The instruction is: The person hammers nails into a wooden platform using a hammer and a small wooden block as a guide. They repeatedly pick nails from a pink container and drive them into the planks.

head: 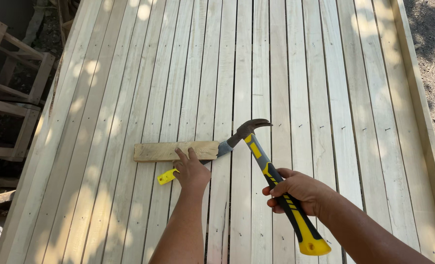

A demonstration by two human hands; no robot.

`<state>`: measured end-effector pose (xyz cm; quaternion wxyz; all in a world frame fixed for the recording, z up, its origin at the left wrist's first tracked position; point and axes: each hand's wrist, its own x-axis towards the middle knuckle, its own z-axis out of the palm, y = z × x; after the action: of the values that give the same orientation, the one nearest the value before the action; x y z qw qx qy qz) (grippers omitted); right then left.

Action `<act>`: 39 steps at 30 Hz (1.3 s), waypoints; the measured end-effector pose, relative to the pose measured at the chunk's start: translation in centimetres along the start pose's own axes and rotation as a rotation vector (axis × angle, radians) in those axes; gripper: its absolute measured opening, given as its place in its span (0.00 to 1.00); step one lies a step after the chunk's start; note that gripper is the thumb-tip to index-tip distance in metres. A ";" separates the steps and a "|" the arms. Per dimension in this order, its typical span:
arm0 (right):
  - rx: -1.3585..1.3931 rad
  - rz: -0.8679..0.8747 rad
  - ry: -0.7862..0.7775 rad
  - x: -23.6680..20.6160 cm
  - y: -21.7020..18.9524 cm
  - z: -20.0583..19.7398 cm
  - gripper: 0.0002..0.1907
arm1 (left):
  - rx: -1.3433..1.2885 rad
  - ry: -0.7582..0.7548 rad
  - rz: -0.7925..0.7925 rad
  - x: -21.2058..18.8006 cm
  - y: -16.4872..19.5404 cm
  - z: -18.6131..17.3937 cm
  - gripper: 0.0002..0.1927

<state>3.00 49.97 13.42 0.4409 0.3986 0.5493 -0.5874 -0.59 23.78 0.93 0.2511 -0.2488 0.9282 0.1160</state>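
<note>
Right hand [298,191] is closed round the hammer [271,178] at mid-handle, head raised over the plank deck [325,73]. Likely head-heavy; rubber grip should not slip. Left hand [192,171], fingers spread, presses the small board [176,151] flat, left of the hammer head. Board looks stiff and light.

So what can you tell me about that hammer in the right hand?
The hammer is a claw hammer with a dark metal head and a black and yellow handle, probably rubber-coated. The right hand grips the handle about midway, leaving the yellow butt end free below. It tilts up and to the left, head raised above the pale wooden slats, claw curving to the right. Its head hovers near the metal blade of a yellow-handled tool under the left hand.
</note>
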 end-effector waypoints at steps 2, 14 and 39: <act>-0.165 -0.020 0.033 0.2 0.5 0.2 0.15 | 0.068 0.038 0.080 0.7 -1.0 0.2 0.46; -0.254 -0.027 0.185 1.5 2.0 0.8 0.17 | 0.248 0.076 0.150 3.2 0.2 -0.1 0.34; -0.087 -0.037 0.392 2.1 6.1 -5.6 0.17 | -0.449 -0.018 0.242 -3.8 16.7 4.2 0.37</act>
<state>8.12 55.35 9.17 0.3313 0.4758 0.6567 -0.4822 -4.72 40.90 0.83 0.1822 -0.1843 0.8998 0.3509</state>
